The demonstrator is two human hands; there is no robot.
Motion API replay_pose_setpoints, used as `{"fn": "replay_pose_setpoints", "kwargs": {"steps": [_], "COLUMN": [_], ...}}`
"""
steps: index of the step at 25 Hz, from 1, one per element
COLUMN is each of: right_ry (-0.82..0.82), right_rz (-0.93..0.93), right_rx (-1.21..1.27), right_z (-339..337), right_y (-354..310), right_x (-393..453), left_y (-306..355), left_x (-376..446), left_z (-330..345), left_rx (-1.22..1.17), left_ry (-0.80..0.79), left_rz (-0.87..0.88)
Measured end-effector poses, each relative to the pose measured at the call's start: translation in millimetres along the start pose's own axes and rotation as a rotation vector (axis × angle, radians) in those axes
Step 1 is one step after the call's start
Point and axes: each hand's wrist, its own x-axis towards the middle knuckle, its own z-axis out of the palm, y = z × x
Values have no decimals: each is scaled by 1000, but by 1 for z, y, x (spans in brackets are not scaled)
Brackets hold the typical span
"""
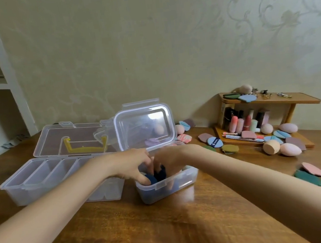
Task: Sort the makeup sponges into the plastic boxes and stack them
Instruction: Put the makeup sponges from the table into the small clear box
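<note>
Your wooden table (168, 230) carries a small wooden shelf (285, 100) with lipsticks (243, 122) under it; patterned wallpaper (264, 19) behind.

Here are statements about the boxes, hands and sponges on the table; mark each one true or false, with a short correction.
1. Both hands reach into the small clear plastic box. True: left hand, right hand.
2. Its hinged lid is closed. False: it stands open.
3. The long clear divided box holds many sponges. False: its visible compartments look empty.
4. Egg-shaped pink sponges lie by the wooden shelf. True.
</note>
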Motion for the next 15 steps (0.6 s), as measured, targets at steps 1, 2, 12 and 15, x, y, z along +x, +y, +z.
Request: {"fn": "replay_pose_setpoints", "kwargs": {"steps": [1, 2, 12, 15], "right_ry": [-53, -85, 174, 346], "right_rz": [15, 30, -26, 59], "right_rx": [76, 184, 513, 555], "right_z": [-3, -5, 3, -8], "right_y": [4, 8, 23, 53], "right_x": [-3, -6, -42, -51], "left_y": [2, 3, 8, 8], "left_x": [1, 2, 6, 4], "left_z": [-1, -1, -17, -20], "left_rx": [-10, -31, 28, 53], "left_ry": [-5, -8, -138, -235], "left_rz": [-2, -3, -61, -106]}}
